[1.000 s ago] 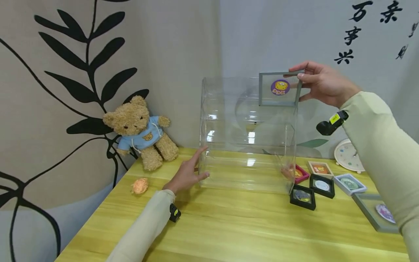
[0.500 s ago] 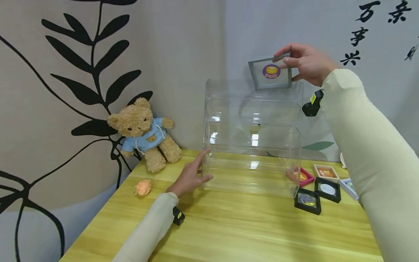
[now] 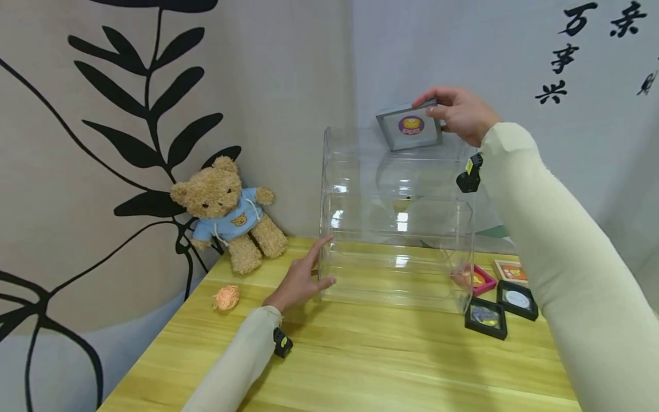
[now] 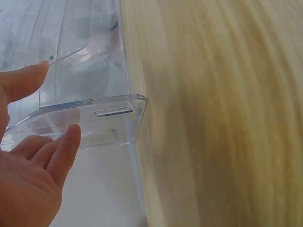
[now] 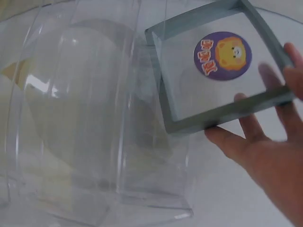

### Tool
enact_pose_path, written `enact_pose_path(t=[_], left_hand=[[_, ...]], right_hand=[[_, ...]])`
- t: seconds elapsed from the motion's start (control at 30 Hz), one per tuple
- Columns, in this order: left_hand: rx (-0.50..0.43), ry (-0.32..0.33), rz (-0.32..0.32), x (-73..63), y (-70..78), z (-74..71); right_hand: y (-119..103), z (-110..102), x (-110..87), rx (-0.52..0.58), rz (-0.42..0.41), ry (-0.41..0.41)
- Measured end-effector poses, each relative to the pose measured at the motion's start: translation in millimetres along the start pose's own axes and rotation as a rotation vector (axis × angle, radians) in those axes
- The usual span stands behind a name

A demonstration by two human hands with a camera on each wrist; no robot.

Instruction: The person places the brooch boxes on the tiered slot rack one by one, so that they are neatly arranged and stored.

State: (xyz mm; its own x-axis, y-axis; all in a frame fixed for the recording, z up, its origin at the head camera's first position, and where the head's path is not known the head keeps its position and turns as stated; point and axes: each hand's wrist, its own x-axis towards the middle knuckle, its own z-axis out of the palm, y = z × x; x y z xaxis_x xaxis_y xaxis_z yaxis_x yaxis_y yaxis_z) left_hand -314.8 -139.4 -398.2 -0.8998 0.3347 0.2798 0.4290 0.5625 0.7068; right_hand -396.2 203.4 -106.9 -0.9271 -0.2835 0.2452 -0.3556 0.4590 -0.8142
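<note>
A clear plastic tiered display rack (image 3: pixel 396 217) stands upright on the wooden table against the wall. At its left side my left hand (image 3: pixel 298 280) holds the edge, thumb across the front and fingers along the outer side wall. Up at the top tier, my right hand (image 3: pixel 460 114) pinches a grey square display frame (image 3: pixel 424 139) by its right-hand corner. Inside the frame's clear film sits a round purple badge (image 5: pixel 223 56) with a yellow lion face. The frame is tilted and overlaps the rack's upper edge in the head view.
Right of the rack lie small display frames: a magenta one (image 3: pixel 484 281), a beige one (image 3: pixel 511 270) and two black ones (image 3: pixel 485 319). The right sleeve hides the table beyond. A teddy bear (image 3: pixel 226 214) and a peach-coloured ball (image 3: pixel 226 298) are at the left.
My right hand has carried the grey frame leftward, first raising it, then lowering it over the rack's top tier and tilting it. The left hand keeps its place on the rack.
</note>
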Motion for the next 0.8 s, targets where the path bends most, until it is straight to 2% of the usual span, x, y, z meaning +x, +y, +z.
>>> enact_pose_path(t=[0.23, 0.4, 0.5, 0.7, 0.8], left_hand=[[-0.007, 0.011, -0.004, -0.5, -0.1, 0.0], [-0.036, 0.005, -0.001, -1.7, -0.3, 2.3], [-0.043, -0.004, -0.002, -2.2, -1.1, 3.6], [-0.022, 0.008, 0.017, 0.0, -3.2, 2.8], [-0.005, 0.013, 0.011, -0.2, -3.7, 0.8]], right_hand=[[6.0, 20.6, 5.2, 0.115, 0.041, 0.186], [9.8, 40.3, 7.8, 0.096, 0.075, 0.285], [8.8, 48.8, 9.8, 0.025, 0.095, 0.251], [-1.6, 54.3, 17.2, -0.129, 0.072, 0.074], [-6.3, 56.8, 19.7, -0.168, 0.054, -0.007]])
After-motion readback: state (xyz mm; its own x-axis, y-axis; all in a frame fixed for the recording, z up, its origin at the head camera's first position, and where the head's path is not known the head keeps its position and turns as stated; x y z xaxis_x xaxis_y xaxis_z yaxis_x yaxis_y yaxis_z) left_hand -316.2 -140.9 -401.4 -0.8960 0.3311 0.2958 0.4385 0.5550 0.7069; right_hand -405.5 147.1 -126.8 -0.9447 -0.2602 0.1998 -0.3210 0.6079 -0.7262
